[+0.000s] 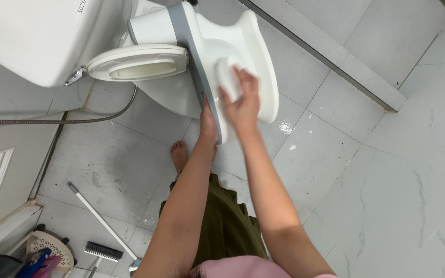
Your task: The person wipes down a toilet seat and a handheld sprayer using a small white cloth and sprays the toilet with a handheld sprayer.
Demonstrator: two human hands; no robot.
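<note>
Right hand (244,100) clamped on white sponge (226,77), mid-scrub; left hand (208,123) grips wet child's toilet seat (256,62) edge beside it; wiping appears unfinished.

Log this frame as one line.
left hand: holds toilet seat edge | right hand: presses white sponge on seat | floor: wet tiles

You're working in bright, even light; soft shadows lie under the toilet bowl (176,95), glare glints on wet tile right of it, and your arms blur slightly.
</note>
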